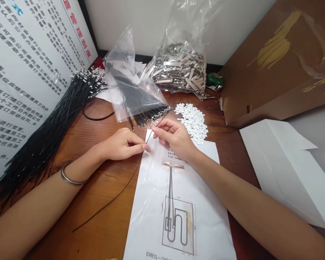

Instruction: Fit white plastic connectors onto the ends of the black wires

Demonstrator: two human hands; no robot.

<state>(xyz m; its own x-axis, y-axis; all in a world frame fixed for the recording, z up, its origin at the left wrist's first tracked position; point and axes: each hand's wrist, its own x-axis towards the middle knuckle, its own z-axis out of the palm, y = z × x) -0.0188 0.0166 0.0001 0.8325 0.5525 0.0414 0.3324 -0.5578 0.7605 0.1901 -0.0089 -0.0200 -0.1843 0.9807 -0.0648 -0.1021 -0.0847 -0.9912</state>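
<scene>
A thin black wire (116, 196) runs from the lower left of the table up through both hands. My left hand (126, 143) pinches it between thumb and fingertips. Just to the right, my right hand (176, 136) also holds the wire, closer to its upper end, with the fingers curled. Both hands are above the top of a printed drawing sheet (148, 231). Behind them, several black wires with metal tips (153, 115) stick out of a clear plastic bag (135, 77). A pile of small white connector housings (193, 122) lies beyond my right hand.
On the left, a large bundle of black wires with white ends (43, 133) leans against a printed board (35, 47). At the back stands a bag of metal strips (178, 68), beside a green object (215, 81). A brown box (276, 61) and folded white card (289, 169) occupy the right.
</scene>
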